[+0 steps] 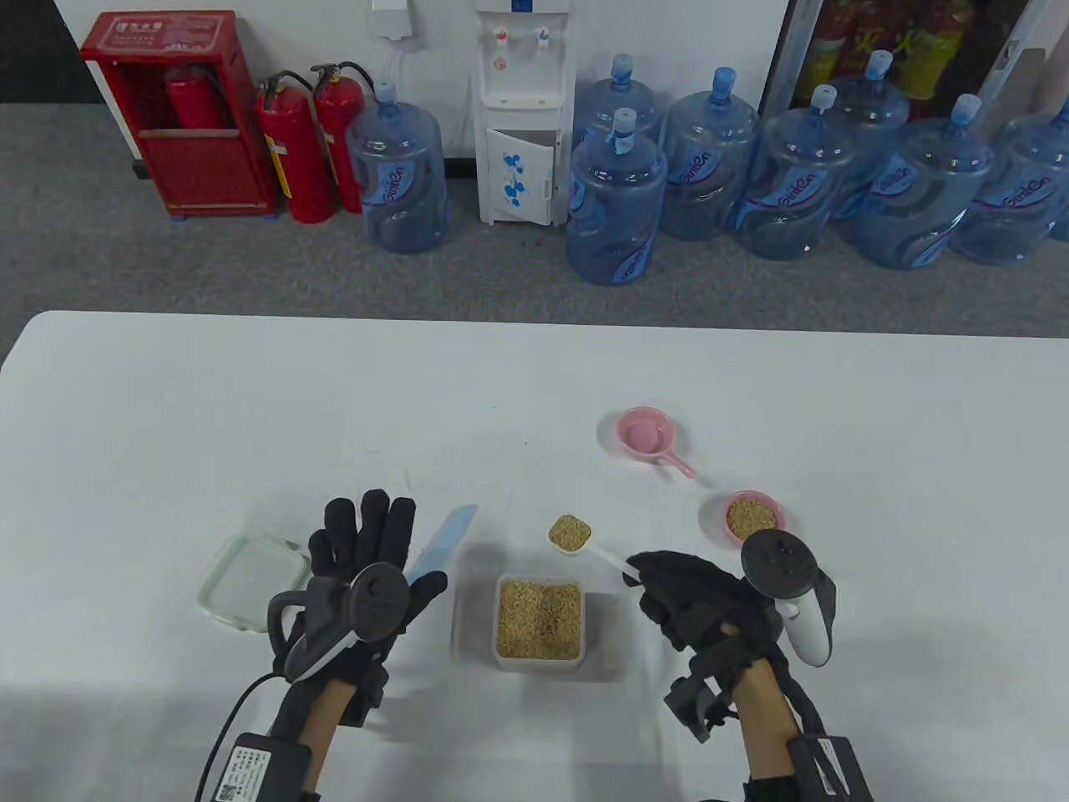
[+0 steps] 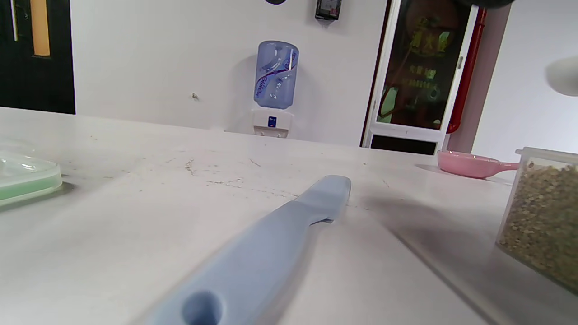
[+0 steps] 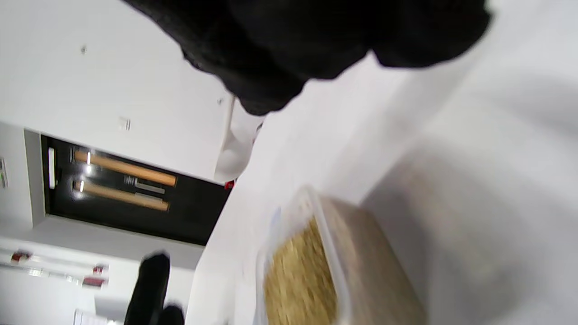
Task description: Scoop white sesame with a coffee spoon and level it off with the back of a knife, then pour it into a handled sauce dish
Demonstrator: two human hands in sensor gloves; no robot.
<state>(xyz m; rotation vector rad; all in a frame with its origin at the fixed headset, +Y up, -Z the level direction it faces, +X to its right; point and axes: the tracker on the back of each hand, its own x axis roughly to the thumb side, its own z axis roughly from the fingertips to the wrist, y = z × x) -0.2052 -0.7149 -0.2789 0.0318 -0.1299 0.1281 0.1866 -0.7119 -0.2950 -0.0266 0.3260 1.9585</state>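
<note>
My right hand [image 1: 660,576] pinches the handle of a white coffee spoon [image 1: 570,533] heaped with sesame, held just beyond the clear sesame container [image 1: 539,620]. A light-blue knife [image 1: 447,539] lies flat on the table, its handle under my left hand [image 1: 367,535], whose fingers are spread straight above it. In the left wrist view the knife [image 2: 271,239] rests on the table with no fingers around it. The empty pink handled sauce dish [image 1: 647,436] stands farther back. In the right wrist view the gloved fingers [image 3: 316,36] hang above the container [image 3: 302,275].
A second pink dish [image 1: 752,518] filled with sesame stands right of the spoon, close to my right hand. The container's lid [image 1: 253,582] lies left of my left hand. Water bottles and fire extinguishers stand on the floor beyond the table's far edge.
</note>
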